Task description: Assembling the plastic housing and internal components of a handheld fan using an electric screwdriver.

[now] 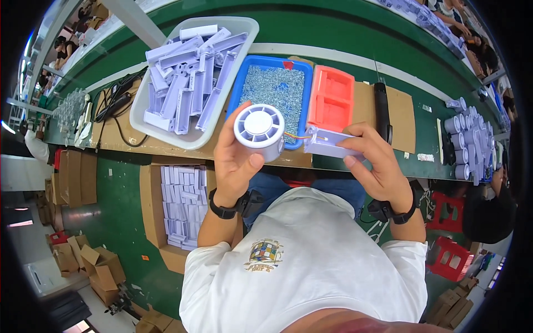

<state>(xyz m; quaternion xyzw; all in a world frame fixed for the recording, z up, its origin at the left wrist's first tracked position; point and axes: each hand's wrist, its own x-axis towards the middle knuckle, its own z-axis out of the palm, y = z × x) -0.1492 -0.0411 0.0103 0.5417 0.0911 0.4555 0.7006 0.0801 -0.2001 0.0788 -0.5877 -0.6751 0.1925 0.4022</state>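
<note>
My left hand (229,169) is closed around a round, pale lavender fan head (260,129), its spoked grille tilted up. Thin coloured wires (296,136) run from the fan head to a long lavender plastic handle shell (331,143). That shell lies between the thumb and fingers of my right hand (380,164), held sideways a short way right of the fan head. Both parts are above the table's near edge, in front of a blue tray (307,80) of small metal screws (272,89).
A grey tub (191,142) of handle shells stands at the left, near black cables (114,102). Right of the screws are a red divided tray (331,97) and a black electric screwdriver (382,111). More fan heads (459,139) cluster far right. An open carton (151,213) of shells sits below the table.
</note>
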